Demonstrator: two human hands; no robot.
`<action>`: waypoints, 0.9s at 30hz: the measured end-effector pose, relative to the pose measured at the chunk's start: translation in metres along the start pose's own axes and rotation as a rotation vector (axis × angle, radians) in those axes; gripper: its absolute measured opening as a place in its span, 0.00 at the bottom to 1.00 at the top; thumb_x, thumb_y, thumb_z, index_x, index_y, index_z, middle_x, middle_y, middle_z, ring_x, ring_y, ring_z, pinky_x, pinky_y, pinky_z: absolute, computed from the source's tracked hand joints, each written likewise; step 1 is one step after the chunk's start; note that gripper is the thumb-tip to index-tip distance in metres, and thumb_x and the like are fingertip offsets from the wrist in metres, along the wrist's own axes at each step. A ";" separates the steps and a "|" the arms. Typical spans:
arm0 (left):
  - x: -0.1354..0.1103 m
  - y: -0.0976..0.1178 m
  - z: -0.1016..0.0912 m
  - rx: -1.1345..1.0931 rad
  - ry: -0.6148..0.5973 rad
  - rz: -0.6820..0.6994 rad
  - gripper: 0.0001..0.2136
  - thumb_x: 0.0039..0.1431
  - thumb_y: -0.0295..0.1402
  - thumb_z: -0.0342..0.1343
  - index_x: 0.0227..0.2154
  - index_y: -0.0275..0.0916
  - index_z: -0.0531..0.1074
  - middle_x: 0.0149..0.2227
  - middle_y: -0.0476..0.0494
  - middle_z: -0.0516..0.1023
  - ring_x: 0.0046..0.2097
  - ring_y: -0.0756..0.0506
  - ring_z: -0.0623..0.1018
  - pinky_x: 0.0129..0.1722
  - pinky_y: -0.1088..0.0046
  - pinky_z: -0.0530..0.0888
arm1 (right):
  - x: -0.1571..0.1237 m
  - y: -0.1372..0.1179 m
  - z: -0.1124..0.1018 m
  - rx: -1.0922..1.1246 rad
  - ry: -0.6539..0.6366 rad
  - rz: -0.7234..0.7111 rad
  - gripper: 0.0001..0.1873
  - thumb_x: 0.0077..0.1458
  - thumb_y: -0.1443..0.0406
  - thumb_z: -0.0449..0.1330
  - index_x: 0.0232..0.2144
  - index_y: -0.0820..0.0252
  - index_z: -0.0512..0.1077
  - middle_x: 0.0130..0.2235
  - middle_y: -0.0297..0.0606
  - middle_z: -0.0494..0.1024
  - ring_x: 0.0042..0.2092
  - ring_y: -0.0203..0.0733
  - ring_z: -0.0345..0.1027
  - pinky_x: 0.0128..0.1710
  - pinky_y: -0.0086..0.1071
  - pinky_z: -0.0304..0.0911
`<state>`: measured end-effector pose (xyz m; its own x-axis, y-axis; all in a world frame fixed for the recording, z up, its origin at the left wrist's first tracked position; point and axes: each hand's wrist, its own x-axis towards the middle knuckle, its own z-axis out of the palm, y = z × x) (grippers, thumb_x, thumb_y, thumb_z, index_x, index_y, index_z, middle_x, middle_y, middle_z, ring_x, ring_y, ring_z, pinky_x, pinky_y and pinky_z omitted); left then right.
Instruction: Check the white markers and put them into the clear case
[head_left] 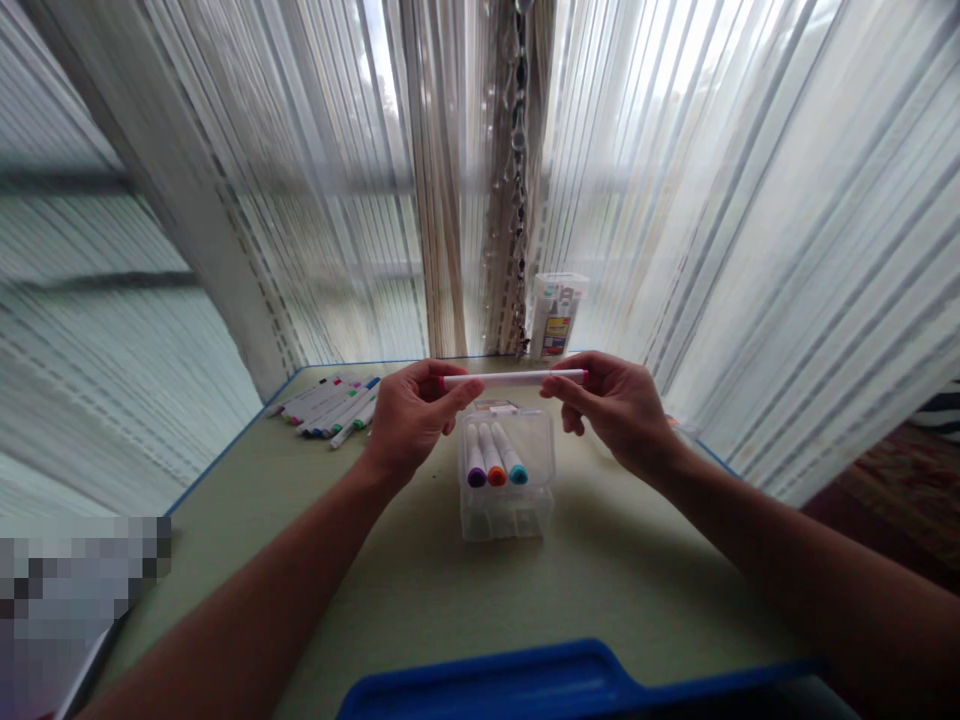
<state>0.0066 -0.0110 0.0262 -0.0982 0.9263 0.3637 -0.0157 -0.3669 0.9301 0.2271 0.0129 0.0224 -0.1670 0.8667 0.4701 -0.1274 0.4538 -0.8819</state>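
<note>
A white marker (514, 379) with pink ends is held level above the table, stretched between both hands. My left hand (411, 415) pinches its left end between thumb and fingers. At the other end, my right hand (611, 400) grips it the same way. Below and between the hands stands a clear plastic box (507, 515). Three white markers with purple (477, 470), orange (496, 470) and teal (517, 468) ends lie side by side on the box's upper part.
Several white markers (326, 405) with coloured ends lie in a pile at the back left of the table (405, 590). A printed clear package (557, 315) stands at the back edge before sheer curtains (337, 200). A blue tray-like edge (487, 685) is nearest me.
</note>
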 end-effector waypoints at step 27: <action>0.000 0.001 0.001 -0.059 -0.018 -0.033 0.09 0.48 0.35 0.67 0.31 0.35 0.79 0.22 0.50 0.72 0.21 0.55 0.68 0.18 0.80 0.62 | -0.002 -0.001 0.000 0.074 -0.029 0.064 0.12 0.55 0.60 0.66 0.36 0.63 0.78 0.30 0.39 0.81 0.18 0.32 0.67 0.15 0.28 0.61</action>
<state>0.0077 -0.0115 0.0269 -0.0783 0.9394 0.3339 -0.0775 -0.3396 0.9374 0.2278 0.0111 0.0222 -0.2054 0.8866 0.4143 -0.1876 0.3798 -0.9058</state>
